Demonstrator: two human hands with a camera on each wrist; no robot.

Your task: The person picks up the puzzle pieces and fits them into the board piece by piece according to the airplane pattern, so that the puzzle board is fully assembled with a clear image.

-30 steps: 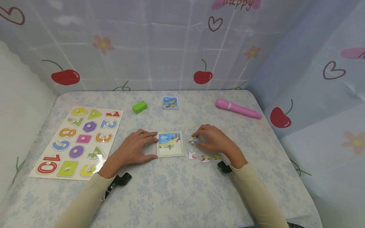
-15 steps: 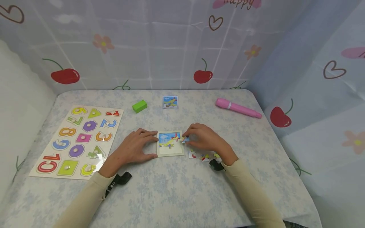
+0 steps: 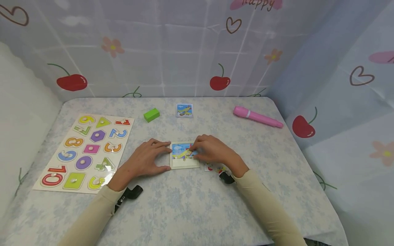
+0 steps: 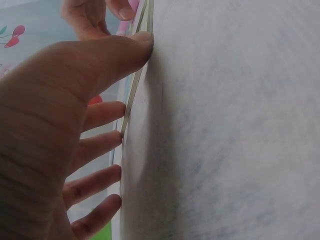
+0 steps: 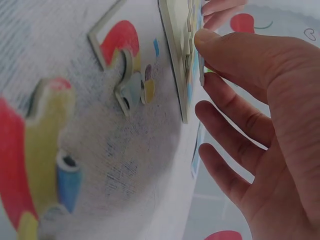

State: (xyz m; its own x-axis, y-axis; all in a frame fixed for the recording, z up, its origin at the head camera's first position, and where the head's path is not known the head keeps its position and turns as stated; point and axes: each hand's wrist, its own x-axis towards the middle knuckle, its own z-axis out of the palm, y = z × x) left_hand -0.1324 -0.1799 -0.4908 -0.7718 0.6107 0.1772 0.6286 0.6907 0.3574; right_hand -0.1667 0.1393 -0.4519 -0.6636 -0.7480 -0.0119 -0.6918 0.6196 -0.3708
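A small square puzzle tray [image 3: 184, 165] lies mid-table, its upper part filled with a blue-sky and yellow-plane picture. My left hand [image 3: 143, 160] rests against its left edge, fingertips and thumb touching the rim; in the left wrist view the thumb [image 4: 115, 57] meets the edge and the fingers are spread. Over the tray's right side, my right hand [image 3: 213, 151] pinches a puzzle piece [image 5: 202, 71] between thumb and index finger, mostly hidden by the fingers. Loose puzzle pieces [image 3: 208, 167] lie right of the tray, partly under the right wrist.
A board of numbers and shapes [image 3: 106, 177] lies at the left. Toward the back are a green block [image 3: 152, 115], a small plane picture card [image 3: 184, 111] and a pink pen-shaped stick [image 3: 258, 118]. A printed curtain [image 3: 181, 48] stands behind the table.
My right hand has moved left with the puzzle piece, from beside the tray to over its right side. The left hand stays at the tray's left edge.
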